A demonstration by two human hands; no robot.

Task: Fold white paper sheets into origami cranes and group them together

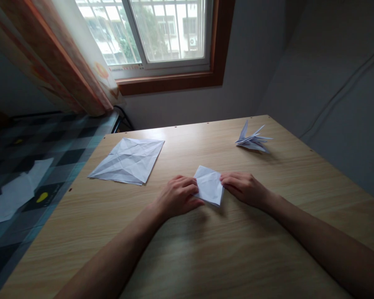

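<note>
A small folded square of white paper (209, 185) lies on the wooden table between my two hands, one corner pointing away from me. My left hand (181, 195) grips its left corner, with the fingers over the paper and the thumb at its lower edge. At the opposite corner my right hand (243, 187) pinches the paper with its fingertips together. Part of the square's left side is hidden under my left fingers.
Creased white paper sheets (127, 160) lie flat at the table's back left. A spiky folded paper piece (254, 139) stands at the back right. Loose paper (15, 193) rests on a checked cloth (65, 155) left of the wooden table (180, 265). A window is behind.
</note>
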